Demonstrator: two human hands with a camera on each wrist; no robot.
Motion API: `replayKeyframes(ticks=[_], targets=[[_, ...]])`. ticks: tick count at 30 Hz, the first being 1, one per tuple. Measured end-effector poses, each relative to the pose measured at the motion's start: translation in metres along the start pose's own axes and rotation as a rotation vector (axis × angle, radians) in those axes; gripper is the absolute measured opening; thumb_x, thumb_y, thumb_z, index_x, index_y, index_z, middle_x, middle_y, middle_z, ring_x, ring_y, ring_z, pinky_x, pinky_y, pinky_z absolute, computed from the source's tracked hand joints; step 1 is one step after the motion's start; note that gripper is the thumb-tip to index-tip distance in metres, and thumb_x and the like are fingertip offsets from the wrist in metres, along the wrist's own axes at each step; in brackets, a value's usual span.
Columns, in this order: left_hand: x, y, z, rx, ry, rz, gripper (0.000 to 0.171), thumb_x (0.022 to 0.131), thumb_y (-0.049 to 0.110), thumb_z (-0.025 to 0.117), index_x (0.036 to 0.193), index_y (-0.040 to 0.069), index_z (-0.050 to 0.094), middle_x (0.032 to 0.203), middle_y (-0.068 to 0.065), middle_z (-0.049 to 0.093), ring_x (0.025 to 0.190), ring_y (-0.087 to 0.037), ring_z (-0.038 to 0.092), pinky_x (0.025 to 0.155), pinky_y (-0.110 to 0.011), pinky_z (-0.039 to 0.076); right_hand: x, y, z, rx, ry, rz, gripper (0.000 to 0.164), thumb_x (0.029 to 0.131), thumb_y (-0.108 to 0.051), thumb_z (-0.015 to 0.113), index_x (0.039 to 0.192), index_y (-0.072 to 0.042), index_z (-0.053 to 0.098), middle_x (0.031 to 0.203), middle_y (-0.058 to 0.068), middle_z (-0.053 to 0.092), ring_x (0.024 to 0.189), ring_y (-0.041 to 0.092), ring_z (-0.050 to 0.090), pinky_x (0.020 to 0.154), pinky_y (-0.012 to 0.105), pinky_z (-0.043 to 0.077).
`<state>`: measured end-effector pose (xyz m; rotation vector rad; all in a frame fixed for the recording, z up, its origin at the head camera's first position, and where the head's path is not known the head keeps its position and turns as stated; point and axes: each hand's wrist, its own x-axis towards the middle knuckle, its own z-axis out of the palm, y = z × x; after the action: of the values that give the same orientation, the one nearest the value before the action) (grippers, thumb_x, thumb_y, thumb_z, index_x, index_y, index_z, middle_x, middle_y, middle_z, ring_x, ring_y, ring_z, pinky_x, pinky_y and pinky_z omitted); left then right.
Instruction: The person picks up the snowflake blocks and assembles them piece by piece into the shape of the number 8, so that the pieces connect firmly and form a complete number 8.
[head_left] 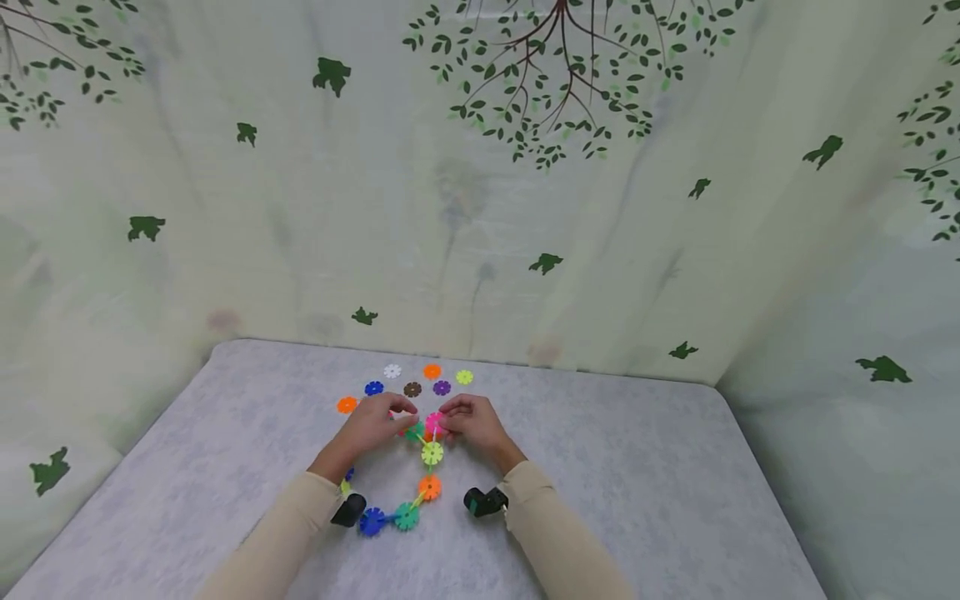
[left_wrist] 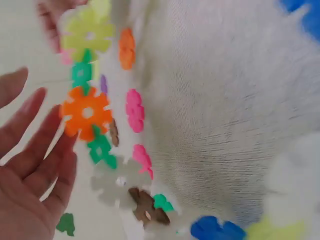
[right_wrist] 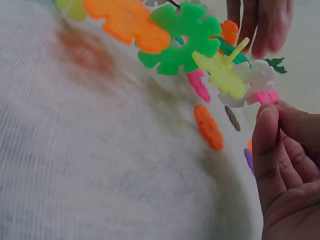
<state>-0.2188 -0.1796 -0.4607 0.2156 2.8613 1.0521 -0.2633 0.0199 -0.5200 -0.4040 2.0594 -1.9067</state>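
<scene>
A chain of notched plastic snowflake discs curves over the table, with a yellow-green disc point(head_left: 432, 453), an orange disc point(head_left: 430, 487), a green disc point(head_left: 407, 517) and a blue disc point(head_left: 372, 522) among its links. At its far end, thumb and forefinger of my right hand point(head_left: 474, 427) pinch a pink disc point(right_wrist: 267, 96), which is next to a white disc point(right_wrist: 260, 77). My left hand point(head_left: 375, 419) hovers at the chain's far left side, fingers loosely spread. In the left wrist view its fingertips are close to an orange link point(left_wrist: 87, 113); whether they touch is unclear. The left forearm hides part of the chain.
Loose discs lie beyond the hands: white point(head_left: 392, 371), orange point(head_left: 432, 372), yellow-green point(head_left: 465, 377), brown point(head_left: 412, 389), purple point(head_left: 442, 388), and others. The grey cloth-covered table point(head_left: 637, 467) ends at a leaf-printed curtain point(head_left: 480, 208).
</scene>
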Motion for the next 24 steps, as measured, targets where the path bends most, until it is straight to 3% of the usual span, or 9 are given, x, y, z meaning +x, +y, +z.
replayKeyframes(ticks=[3, 6, 11, 14, 16, 19, 22, 24], targets=[[0.012, -0.002, 0.001, 0.008, -0.109, 0.008, 0.020, 0.091, 0.023, 0.066, 0.100, 0.006, 0.071, 0.096, -0.004, 0.067, 0.090, -0.022, 0.060, 0.083, -0.040, 0.052, 0.002, -0.005, 0.001, -0.007, -0.008, -0.014, 0.016, 0.087, 0.004, 0.065, 0.103, 0.009, 0.064, 0.083, 0.010, 0.069, 0.061, 0.013, 0.060, 0.064, 0.030, 0.058], [0.018, -0.003, 0.003, -0.034, -0.172, -0.029, 0.020, 0.091, 0.021, 0.066, 0.099, 0.004, 0.072, 0.086, -0.001, 0.067, 0.079, -0.017, 0.058, 0.075, -0.033, 0.053, 0.001, -0.013, 0.003, -0.010, -0.008, -0.005, 0.017, 0.086, 0.005, 0.066, 0.103, 0.009, 0.064, 0.083, 0.010, 0.068, 0.062, 0.016, 0.061, 0.067, 0.035, 0.059], [0.023, -0.011, 0.007, -0.108, -0.171, -0.081, 0.017, 0.091, 0.018, 0.066, 0.095, 0.003, 0.073, 0.078, 0.000, 0.064, 0.072, -0.015, 0.054, 0.067, -0.027, 0.049, 0.003, -0.013, 0.006, -0.006, -0.017, 0.002, 0.020, 0.087, 0.002, 0.068, 0.105, 0.009, 0.064, 0.083, 0.009, 0.068, 0.064, 0.015, 0.061, 0.069, 0.037, 0.059], [0.021, -0.015, 0.010, -0.126, -0.159, -0.099, 0.016, 0.091, 0.016, 0.066, 0.094, 0.002, 0.073, 0.078, -0.001, 0.064, 0.071, -0.015, 0.053, 0.066, -0.026, 0.049, 0.005, -0.005, 0.005, -0.021, 0.009, 0.011, 0.020, 0.090, -0.004, 0.065, 0.107, 0.008, 0.065, 0.084, 0.008, 0.068, 0.065, 0.013, 0.060, 0.065, 0.030, 0.058], [0.019, -0.016, 0.011, -0.133, -0.153, -0.110, 0.016, 0.091, 0.017, 0.066, 0.094, 0.002, 0.073, 0.079, -0.001, 0.064, 0.071, -0.015, 0.054, 0.066, -0.026, 0.049, 0.004, -0.001, 0.004, -0.099, 0.041, 0.029, 0.020, 0.092, -0.007, 0.064, 0.107, 0.005, 0.067, 0.085, 0.006, 0.067, 0.068, 0.013, 0.059, 0.065, 0.027, 0.056], [0.017, -0.016, 0.011, -0.136, -0.138, -0.115, 0.017, 0.091, 0.018, 0.067, 0.095, 0.002, 0.072, 0.080, -0.001, 0.065, 0.072, -0.015, 0.054, 0.066, -0.026, 0.049, 0.005, 0.004, 0.004, -0.323, 0.058, 0.043, 0.018, 0.091, -0.014, 0.067, 0.105, -0.003, 0.070, 0.087, 0.002, 0.064, 0.074, 0.014, 0.055, 0.068, 0.026, 0.051], [0.015, -0.014, 0.012, -0.153, -0.120, -0.120, 0.017, 0.091, 0.018, 0.067, 0.093, 0.003, 0.072, 0.079, -0.002, 0.065, 0.071, -0.016, 0.054, 0.065, -0.026, 0.048, 0.008, 0.004, 0.006, -0.572, -0.001, 0.040, 0.021, 0.085, -0.021, 0.075, 0.101, -0.009, 0.071, 0.090, -0.002, 0.060, 0.081, 0.014, 0.052, 0.074, 0.026, 0.049], [0.015, -0.014, 0.013, -0.155, -0.118, -0.114, 0.017, 0.091, 0.018, 0.067, 0.093, 0.003, 0.073, 0.079, -0.002, 0.065, 0.070, -0.015, 0.054, 0.064, -0.026, 0.048, 0.010, 0.003, 0.009, -0.678, -0.043, 0.040, 0.023, 0.082, -0.024, 0.078, 0.099, -0.011, 0.069, 0.090, -0.003, 0.057, 0.083, 0.013, 0.051, 0.076, 0.026, 0.048]])
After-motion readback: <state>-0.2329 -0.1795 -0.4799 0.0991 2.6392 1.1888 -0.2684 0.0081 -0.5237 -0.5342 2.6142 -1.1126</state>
